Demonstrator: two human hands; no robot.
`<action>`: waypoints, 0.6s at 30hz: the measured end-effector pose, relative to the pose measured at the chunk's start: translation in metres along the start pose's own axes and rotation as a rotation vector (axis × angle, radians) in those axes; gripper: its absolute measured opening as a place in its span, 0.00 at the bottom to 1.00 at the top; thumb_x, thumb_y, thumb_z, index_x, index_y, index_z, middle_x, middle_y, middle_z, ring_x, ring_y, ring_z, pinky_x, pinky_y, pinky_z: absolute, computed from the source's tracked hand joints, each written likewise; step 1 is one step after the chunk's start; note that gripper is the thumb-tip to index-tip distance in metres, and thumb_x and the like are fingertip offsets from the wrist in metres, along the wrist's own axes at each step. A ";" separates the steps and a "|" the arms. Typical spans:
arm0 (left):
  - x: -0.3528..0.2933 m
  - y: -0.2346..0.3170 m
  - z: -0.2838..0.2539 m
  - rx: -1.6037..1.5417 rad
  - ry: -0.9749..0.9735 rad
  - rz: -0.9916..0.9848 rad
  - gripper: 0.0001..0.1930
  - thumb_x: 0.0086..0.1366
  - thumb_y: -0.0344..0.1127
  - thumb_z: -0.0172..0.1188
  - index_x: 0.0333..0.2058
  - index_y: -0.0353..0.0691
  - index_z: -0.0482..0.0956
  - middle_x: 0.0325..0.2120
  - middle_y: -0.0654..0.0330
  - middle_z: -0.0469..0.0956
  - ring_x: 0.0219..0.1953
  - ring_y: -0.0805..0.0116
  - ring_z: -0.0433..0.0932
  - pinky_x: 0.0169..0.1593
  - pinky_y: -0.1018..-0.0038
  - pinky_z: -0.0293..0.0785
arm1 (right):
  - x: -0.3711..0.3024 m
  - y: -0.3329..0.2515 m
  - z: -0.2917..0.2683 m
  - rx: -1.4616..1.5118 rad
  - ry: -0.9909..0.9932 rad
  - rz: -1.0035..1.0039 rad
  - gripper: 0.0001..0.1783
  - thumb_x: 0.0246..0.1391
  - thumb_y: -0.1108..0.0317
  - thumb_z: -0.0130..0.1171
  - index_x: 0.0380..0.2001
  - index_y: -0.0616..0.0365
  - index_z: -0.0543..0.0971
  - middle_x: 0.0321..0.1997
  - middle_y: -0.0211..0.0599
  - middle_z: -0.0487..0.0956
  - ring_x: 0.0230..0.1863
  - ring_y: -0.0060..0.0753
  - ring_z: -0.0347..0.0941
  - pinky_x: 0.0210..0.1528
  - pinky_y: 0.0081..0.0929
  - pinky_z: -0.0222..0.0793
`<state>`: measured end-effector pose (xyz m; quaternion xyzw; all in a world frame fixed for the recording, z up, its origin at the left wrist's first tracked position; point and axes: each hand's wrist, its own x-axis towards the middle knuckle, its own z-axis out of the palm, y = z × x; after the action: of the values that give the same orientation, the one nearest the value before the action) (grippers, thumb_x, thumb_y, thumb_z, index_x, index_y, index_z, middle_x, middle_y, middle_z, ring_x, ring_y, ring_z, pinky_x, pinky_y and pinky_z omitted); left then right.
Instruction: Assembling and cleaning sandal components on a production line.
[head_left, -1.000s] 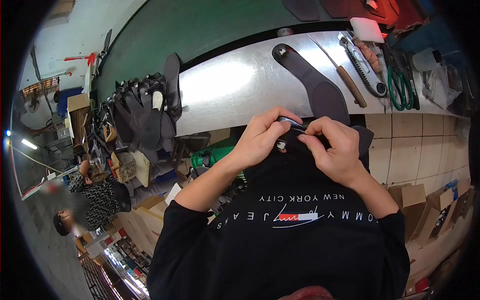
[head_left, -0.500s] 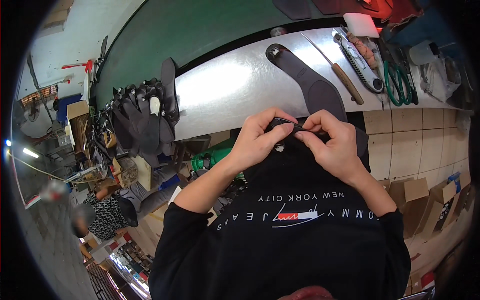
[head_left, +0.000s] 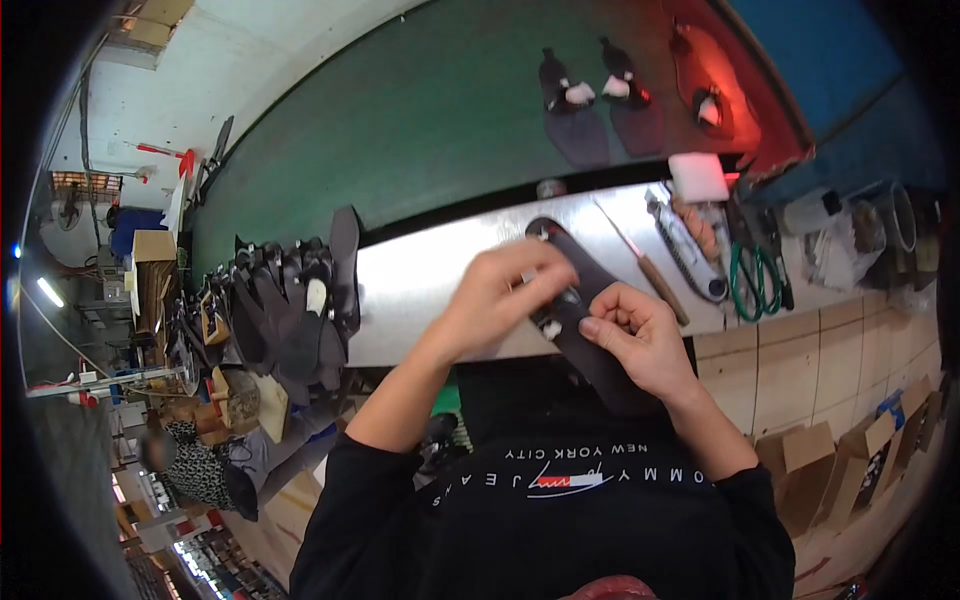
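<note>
A dark sandal sole [head_left: 598,372] with a small strap piece and a whitish patch at its upper end slants in front of my chest, over the bench's near edge. My right hand [head_left: 645,345] has its fingers curled and its thumb against the sole's right edge. Above the strap end is my left hand [head_left: 500,300], blurred, with fingers bent into a pinch; what lies between the fingertips is hidden. Just behind, a second dark sole [head_left: 575,250] rests on the metal bench [head_left: 420,290], partly covered by my hands.
An awl [head_left: 650,275], utility knife [head_left: 690,250] and green-handled scissors [head_left: 755,285] lie right. Many dark soles [head_left: 290,310] are piled left. Several strapped sandals [head_left: 575,130] sit on the green surface [head_left: 400,130]. Open cardboard boxes [head_left: 800,470] stand lower right; a person [head_left: 205,465] is lower left.
The view has tilted up, showing more of the green surface with sandals. My hands have moved forward over the bench edge and a little apart, and the held sole is now more exposed.
</note>
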<state>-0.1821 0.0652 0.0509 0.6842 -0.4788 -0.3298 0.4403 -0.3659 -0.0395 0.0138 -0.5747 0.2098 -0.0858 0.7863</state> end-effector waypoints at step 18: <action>0.233 -0.105 -0.015 0.280 0.813 0.226 0.15 0.46 0.32 0.72 0.36 0.46 0.83 0.36 0.57 0.73 0.40 0.59 0.74 0.43 0.66 0.74 | 0.049 0.010 -0.011 -0.917 0.541 -0.621 0.14 0.48 0.77 0.60 0.41 0.62 0.79 0.43 0.43 0.76 0.45 0.47 0.70 0.49 0.37 0.67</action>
<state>-0.0551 -0.1348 -0.0470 0.7547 -0.3786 0.0843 0.5292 -0.3279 -0.0641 -0.0102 -0.8466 0.2401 -0.3544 0.3163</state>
